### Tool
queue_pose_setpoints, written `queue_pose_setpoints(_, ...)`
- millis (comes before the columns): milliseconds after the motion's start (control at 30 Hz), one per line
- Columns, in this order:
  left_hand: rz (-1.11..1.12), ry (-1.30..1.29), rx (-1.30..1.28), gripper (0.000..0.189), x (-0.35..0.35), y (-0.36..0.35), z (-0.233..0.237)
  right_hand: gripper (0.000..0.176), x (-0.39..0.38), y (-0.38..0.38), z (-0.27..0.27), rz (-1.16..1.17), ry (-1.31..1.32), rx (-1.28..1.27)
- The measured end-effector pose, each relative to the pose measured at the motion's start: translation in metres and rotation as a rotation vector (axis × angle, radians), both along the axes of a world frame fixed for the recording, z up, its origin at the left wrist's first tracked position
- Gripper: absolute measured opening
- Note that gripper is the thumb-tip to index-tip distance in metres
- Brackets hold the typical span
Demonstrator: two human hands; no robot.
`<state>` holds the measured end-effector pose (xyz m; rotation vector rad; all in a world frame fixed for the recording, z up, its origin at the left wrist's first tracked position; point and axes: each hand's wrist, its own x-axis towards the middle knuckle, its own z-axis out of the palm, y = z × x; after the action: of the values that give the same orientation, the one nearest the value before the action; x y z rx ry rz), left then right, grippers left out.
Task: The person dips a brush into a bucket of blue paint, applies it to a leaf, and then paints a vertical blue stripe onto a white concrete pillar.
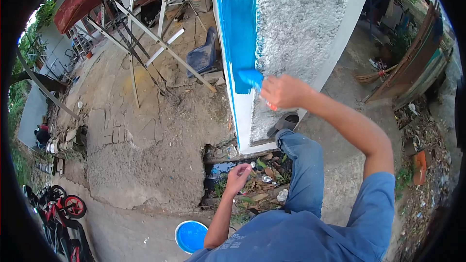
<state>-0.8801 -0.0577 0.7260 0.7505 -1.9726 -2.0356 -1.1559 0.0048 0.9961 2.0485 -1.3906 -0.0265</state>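
Note:
My right hand [284, 92] grips a paintbrush [251, 77] whose bristles are coated in blue paint. The bristles touch the lower part of a wet blue strip [239, 29] on the narrow face of a white pillar [245, 116]. Beside the strip runs a rough, textured grey-white panel [301, 14]. My left hand [238, 178] hangs below the pillar's base, its fingers curled together with nothing visible in them. Near my left forearm a bucket of blue paint [191, 237] stands on the ground, partly hidden by the arm.
At the pillar's foot lies a ditch [218, 170] with water, leaves and litter. A blue plastic seat [203, 53] and metal frame legs [145, 34] stand to the left. A motorcycle [58, 208] is at lower left; a broom [371, 76] lies at right.

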Motion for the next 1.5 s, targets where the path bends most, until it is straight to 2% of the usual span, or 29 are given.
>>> queue_pose_setpoints(200, -0.016, 0.004, -0.004, 0.029, -0.011, 0.003, 0.0, 0.015, 0.007, 0.011, 0.097, 0.045, 0.187, -0.237)
queue_pose_setpoints(267, -0.028, 0.012, 0.008, 0.029, -0.012, 0.005, 0.0, 0.017, 0.01, 0.011, 0.114, 0.058, 0.255, -0.313)
queue_pose_setpoints(333, -0.042, 0.024, -0.009, 0.03, -0.013, 0.007, 0.003, 0.017, 0.009, 0.008, 0.122, 0.113, 0.269, -0.518)
queue_pose_setpoints(433, -0.047, 0.016, 0.012, 0.029, -0.012, 0.009, 0.006, 0.013, 0.005, 0.001, 0.085, -0.004, 0.346, -0.396)
queue_pose_setpoints(667, -0.031, -0.041, -0.013, 0.029, 0.001, 0.004, 0.0, 0.015, 0.02, 0.001, -0.036, 0.056, 0.184, -0.126)
queue_pose_setpoints(700, -0.028, -0.041, -0.018, 0.029, 0.003, 0.004, 0.002, 0.015, 0.023, 0.001, -0.05, 0.04, 0.115, -0.023)
queue_pose_setpoints(733, -0.019, -0.04, 0.002, 0.029, 0.006, 0.004, 0.003, 0.016, 0.024, 0.001, -0.061, 0.025, 0.046, 0.079)
queue_pose_setpoints(867, 0.008, -0.042, 0.042, 0.029, 0.01, 0.002, 0.004, 0.016, 0.019, -0.007, -0.074, 0.08, -0.072, 0.184)
queue_pose_setpoints(967, 0.018, -0.029, 0.041, 0.029, 0.01, 0.001, 0.002, 0.016, 0.013, -0.012, -0.049, 0.036, -0.065, 0.202)
queue_pose_setpoints(1300, 0.002, -0.036, 0.007, 0.029, 0.001, 0.001, -0.009, 0.018, 0.01, -0.005, 0.096, 0.034, 0.041, -0.218)
queue_pose_setpoints(1333, -0.003, -0.033, 0.003, 0.029, 0.0, 0.001, -0.011, 0.018, 0.015, -0.001, 0.106, 0.034, 0.041, -0.216)
queue_pose_setpoints(1400, 0.011, -0.019, 0.012, 0.029, 0.0, 0.003, -0.013, 0.017, 0.021, 0.003, 0.12, 0.113, 0.182, -0.38)
queue_pose_setpoints(1433, 0.024, -0.007, 0.019, 0.028, 0.0, 0.004, -0.013, 0.017, 0.02, 0.003, 0.122, 0.114, 0.183, -0.379)
queue_pose_setpoints(1500, 0.024, -0.02, 0.024, 0.029, 0.0, 0.004, -0.013, 0.018, 0.018, 0.004, 0.124, 0.07, 0.236, -0.536)
